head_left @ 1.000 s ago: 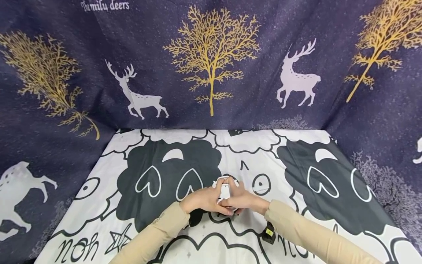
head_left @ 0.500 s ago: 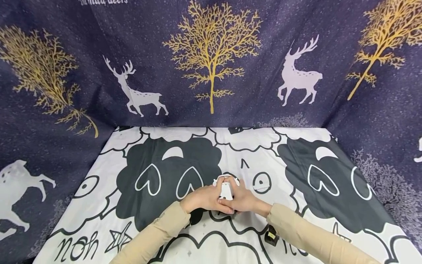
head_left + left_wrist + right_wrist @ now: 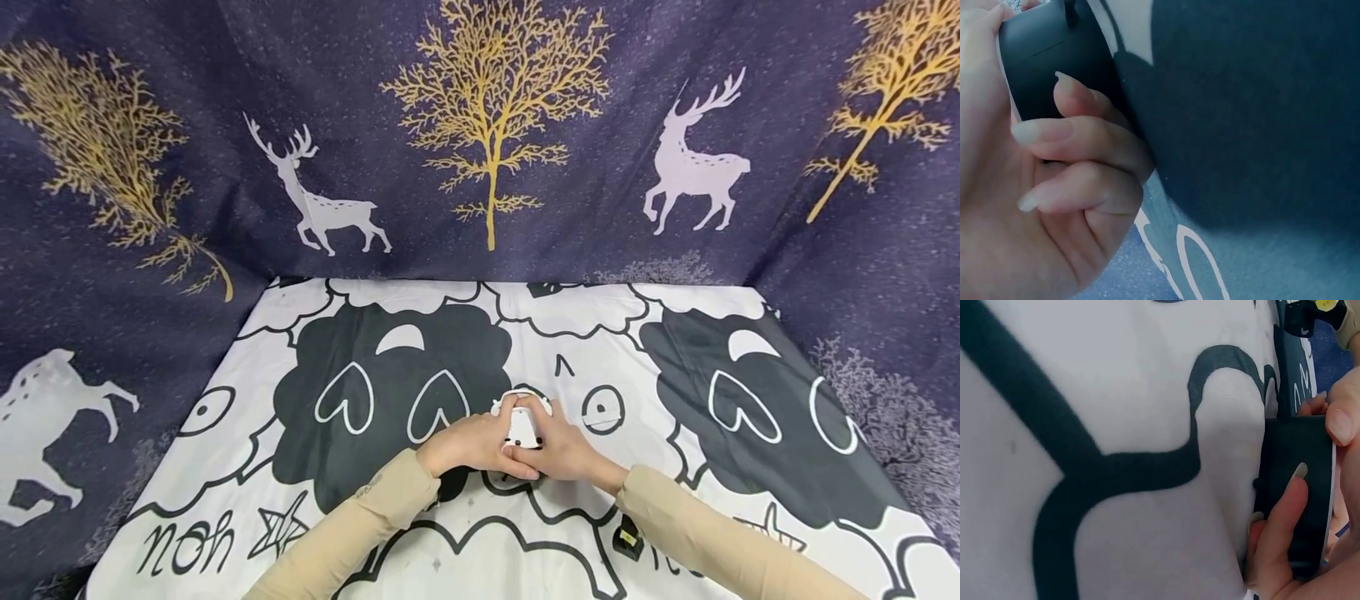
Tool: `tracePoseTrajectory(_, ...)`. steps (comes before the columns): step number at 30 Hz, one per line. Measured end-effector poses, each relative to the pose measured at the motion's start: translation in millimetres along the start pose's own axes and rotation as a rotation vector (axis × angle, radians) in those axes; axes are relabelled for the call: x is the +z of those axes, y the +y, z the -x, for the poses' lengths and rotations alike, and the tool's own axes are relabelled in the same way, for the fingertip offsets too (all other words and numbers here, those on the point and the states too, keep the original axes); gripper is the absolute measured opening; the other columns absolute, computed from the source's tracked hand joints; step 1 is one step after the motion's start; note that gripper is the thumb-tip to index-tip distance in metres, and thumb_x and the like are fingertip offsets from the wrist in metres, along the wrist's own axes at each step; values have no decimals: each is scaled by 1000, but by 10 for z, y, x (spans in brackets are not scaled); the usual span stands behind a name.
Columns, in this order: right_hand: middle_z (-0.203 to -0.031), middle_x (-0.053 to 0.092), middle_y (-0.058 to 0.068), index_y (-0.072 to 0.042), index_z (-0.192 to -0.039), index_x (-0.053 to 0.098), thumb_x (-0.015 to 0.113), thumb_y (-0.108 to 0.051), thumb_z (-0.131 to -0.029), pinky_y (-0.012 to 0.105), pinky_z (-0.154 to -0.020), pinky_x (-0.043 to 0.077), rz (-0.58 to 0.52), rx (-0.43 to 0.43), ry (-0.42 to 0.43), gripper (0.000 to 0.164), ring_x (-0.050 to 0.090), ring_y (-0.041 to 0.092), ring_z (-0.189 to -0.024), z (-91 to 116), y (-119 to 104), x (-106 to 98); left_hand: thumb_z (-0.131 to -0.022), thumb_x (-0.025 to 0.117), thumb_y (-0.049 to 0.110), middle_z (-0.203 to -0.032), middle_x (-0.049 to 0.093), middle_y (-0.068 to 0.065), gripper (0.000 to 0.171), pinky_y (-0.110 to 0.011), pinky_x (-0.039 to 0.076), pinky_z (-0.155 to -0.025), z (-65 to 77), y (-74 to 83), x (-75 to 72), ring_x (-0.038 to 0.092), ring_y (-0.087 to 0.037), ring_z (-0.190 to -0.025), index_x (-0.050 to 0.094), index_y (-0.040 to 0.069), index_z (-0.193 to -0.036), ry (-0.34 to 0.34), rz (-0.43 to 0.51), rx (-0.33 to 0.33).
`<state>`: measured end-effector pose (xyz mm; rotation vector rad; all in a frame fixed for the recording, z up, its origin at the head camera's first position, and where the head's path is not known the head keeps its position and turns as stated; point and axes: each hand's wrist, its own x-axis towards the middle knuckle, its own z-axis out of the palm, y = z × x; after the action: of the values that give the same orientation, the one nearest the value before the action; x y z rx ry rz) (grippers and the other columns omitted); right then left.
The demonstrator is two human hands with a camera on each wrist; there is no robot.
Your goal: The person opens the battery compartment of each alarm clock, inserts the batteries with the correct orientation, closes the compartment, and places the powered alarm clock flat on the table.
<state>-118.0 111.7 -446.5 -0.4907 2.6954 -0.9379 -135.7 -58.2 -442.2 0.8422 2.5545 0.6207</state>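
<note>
Both hands hold one small white-topped object (image 3: 523, 429) with black sides, low over the middle of the table. Small dark spots mark the near end of its white face. My left hand (image 3: 474, 442) grips it from the left; in the left wrist view, curled fingers (image 3: 1085, 140) lie against its black side (image 3: 1032, 59). From the right, my right hand (image 3: 566, 447) grips it too, with fingertips on the black side (image 3: 1288, 453) in the right wrist view. The thumbs meet near its front end. Its kind does not show, and the hands cover much of it.
A white cloth (image 3: 480, 562) with black cartoon drawings covers the table. Dark blue curtains (image 3: 420, 208) with deer and golden trees stand behind and at both sides. A small black device (image 3: 627, 537) with a yellow mark sits at the right wrist.
The head view has shifted slightly, so the scene sits higher and farther right. Dark spots on the object's near end now show. Both hands keep their hold.
</note>
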Motion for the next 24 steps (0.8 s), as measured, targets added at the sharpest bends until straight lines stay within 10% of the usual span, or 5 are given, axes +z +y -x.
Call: tracePoseTrajectory(24,-102,43,19,-24,-119,41,70,-36,-66,32,-52,36,71,151,38,62,47,24,-68,-11,-160,42,-58,72,65,-70,61,-5,93,-24,40,-44,-34,-7,38,52,-11,-48,26,13,-120,16,-52,-41)
